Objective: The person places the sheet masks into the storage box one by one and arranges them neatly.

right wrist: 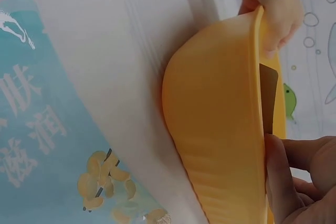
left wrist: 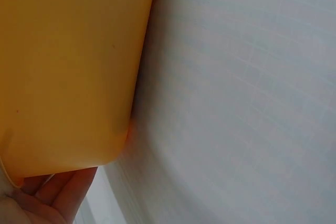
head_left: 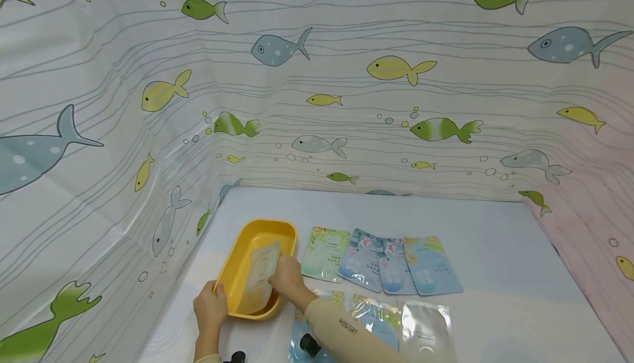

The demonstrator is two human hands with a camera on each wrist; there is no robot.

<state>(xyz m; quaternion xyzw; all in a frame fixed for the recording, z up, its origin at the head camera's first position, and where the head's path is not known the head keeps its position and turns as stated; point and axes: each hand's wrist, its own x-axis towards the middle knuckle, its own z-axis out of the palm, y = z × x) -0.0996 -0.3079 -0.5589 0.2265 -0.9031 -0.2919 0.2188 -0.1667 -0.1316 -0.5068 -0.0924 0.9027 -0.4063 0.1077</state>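
A yellow plastic bin [head_left: 229,264] stands at the left of the table. My left hand [head_left: 210,306] grips its near-left rim, with the thumb over the edge; in the left wrist view, that hand's fingers [left wrist: 68,195] lie against the bin's outer wall [left wrist: 68,77]. Inside the bin, a pale face mask packet [head_left: 261,278] leans at a slant. My right hand [head_left: 288,276] pinches the packet's right edge above the bin's right rim. From the right wrist, only a dark strip of the packet [right wrist: 269,95] shows past the rim, beside the right hand [right wrist: 302,177].
Right of the bin lie a green packet [head_left: 325,253] and overlapping blue packets [head_left: 364,261]. Nearer are more blue packets [head_left: 376,319], partly under the right sleeve [head_left: 346,333], and a silver packet [head_left: 427,330]. A fish-patterned sheet [head_left: 346,121] hangs behind and around the white table [head_left: 505,275].
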